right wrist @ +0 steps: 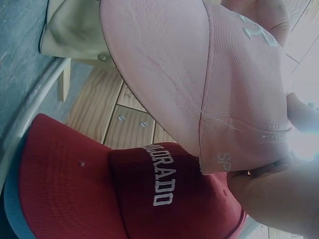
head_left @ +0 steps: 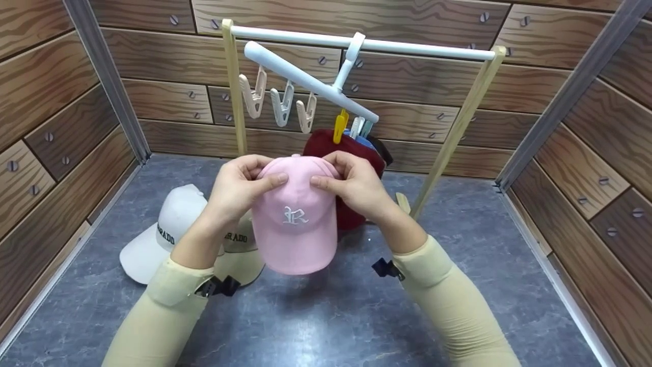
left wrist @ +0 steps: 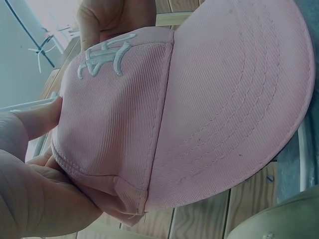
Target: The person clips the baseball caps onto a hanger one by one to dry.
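A pink baseball cap (head_left: pixel 295 239) with a white embroidered letter is held up in front of the rack, its brim hanging down. My left hand (head_left: pixel 233 189) pinches the left side of the crown, thumb on the front and fingers behind. On the opposite side my right hand (head_left: pixel 360 186) pinches the crown the same way. Behind the right hand hangs a dark red cap (head_left: pixel 323 141), gripped by a yellow clothespin (head_left: pixel 340 127); white lettering on this red cap (right wrist: pixel 169 194) shows in the right wrist view. Blue and black caps hang partly hidden behind it.
A white hanger (head_left: pixel 300 76) hangs tilted from the rack's white bar (head_left: pixel 423 48). Three clothespins (head_left: pixel 281 106) dangle from its left half. Wooden posts (head_left: pixel 461 127) support the bar. On the grey floor at left lie a white cap (head_left: pixel 178 211) and an olive cap (head_left: pixel 239 265).
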{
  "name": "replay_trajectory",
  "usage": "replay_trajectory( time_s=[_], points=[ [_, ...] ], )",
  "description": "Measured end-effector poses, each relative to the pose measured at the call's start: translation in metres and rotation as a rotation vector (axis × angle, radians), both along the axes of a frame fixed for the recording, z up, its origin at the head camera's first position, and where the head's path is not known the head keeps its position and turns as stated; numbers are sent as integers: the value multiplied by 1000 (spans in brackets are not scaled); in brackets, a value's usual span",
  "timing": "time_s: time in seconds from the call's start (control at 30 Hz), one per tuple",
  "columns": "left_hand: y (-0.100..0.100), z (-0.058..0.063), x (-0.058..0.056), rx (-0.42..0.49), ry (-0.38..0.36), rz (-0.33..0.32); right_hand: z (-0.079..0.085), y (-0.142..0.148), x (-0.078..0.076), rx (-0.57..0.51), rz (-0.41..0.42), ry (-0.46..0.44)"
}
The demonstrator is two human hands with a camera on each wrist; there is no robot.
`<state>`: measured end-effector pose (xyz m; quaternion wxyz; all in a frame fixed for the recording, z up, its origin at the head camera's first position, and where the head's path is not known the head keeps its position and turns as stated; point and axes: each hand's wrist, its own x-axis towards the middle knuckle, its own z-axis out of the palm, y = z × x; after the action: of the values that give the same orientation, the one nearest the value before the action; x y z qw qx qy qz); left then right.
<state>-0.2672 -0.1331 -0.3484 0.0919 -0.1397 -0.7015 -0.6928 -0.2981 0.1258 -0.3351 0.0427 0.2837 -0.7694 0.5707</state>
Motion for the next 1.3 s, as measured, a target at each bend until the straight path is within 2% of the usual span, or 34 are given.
replay_trajectory(
  time_s=[0.73, 1.3],
  points=[
    [1, 14, -1, 57, 66, 26, 20, -3, -4, 10, -3, 20],
    [0, 20, -6, 109, 114, -6, 32, -7, -9, 36, 7, 33]
  ],
)
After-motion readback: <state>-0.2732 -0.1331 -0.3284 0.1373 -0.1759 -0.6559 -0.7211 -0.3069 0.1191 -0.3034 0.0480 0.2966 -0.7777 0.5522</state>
